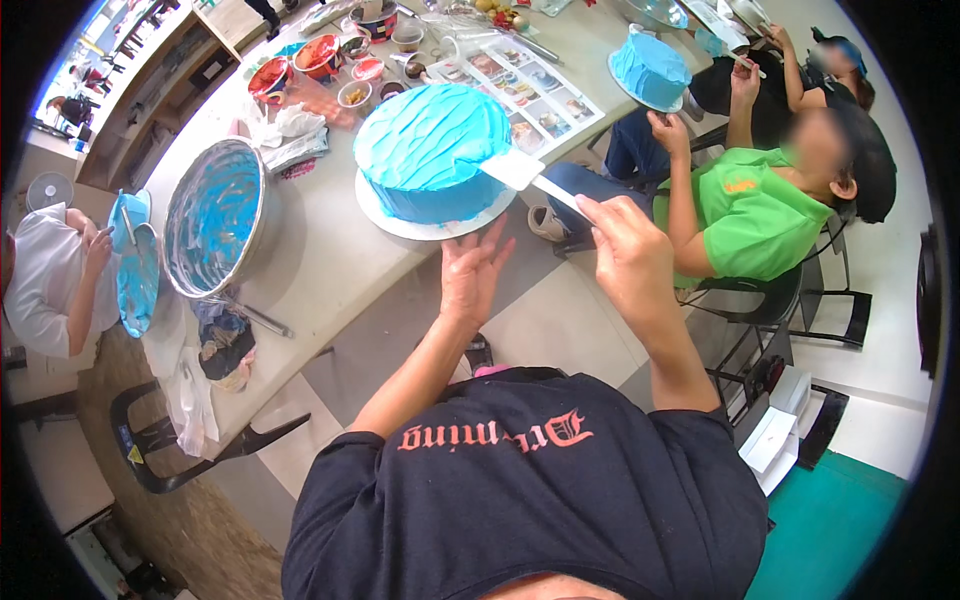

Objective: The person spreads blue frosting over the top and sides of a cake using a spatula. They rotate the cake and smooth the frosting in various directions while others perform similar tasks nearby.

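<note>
A round cake covered in bright blue frosting stands on a white cake board at the table's edge. Its top shows ridged strokes; the side looks smoother. My right hand grips the handle of a white spatula, whose flat blade meets the cake's upper right edge. Below the board's near rim is my left hand, its fingers spread and the tips at the rim. Whether those fingers bear any weight cannot be told.
Left of the cake, a metal mixing bowl smeared with blue frosting rests tilted near a crumpled cloth. Tubs of red frosting and a printed picture sheet lie behind. A person in green holds another blue cake at right.
</note>
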Available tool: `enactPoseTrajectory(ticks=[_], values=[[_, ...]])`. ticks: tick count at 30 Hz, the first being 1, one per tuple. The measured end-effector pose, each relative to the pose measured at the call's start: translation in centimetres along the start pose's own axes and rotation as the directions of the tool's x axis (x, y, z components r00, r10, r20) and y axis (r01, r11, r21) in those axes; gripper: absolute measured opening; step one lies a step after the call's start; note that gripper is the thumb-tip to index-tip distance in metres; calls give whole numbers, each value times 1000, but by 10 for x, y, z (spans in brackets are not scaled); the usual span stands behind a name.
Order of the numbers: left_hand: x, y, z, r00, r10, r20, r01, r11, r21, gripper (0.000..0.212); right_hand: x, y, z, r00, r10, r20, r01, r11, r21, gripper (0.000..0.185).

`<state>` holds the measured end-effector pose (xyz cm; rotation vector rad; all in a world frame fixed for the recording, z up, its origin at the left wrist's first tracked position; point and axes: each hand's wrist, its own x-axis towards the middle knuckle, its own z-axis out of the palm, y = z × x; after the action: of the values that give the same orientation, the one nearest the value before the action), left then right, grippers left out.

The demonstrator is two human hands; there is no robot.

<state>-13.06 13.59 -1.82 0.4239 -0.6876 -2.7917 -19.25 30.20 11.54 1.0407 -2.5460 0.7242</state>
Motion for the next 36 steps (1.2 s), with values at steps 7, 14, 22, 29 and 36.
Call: enactPoseTrajectory(ticks=[7, 14, 22, 29, 36], values=[[0, 1, 0, 1000, -4, 13, 3, 999, 33, 84, 7, -7, 14, 1000, -9, 23, 10, 998, -56, 35], [1, 0, -4, 1000, -11, 18, 11, 1000, 23, 82, 7, -10, 15, 997, -30, 68, 37, 992, -117, 34], [3, -1, -8, 1000, -10, -22, 10, 1000, 0, 79, -9, -25, -15, 995, -62, 78, 66, 996, -56, 34], [1, 3, 3, 1000, -24, 7, 24, 999, 37, 83, -2, -8, -3, 1000, -9, -25, 7, 997, -70, 34], [1, 3, 0, 1000, -19, 10, 18, 999, 40, 84, -3, -4, 17, 1000, 22, -16, -24, 996, -83, 35]])
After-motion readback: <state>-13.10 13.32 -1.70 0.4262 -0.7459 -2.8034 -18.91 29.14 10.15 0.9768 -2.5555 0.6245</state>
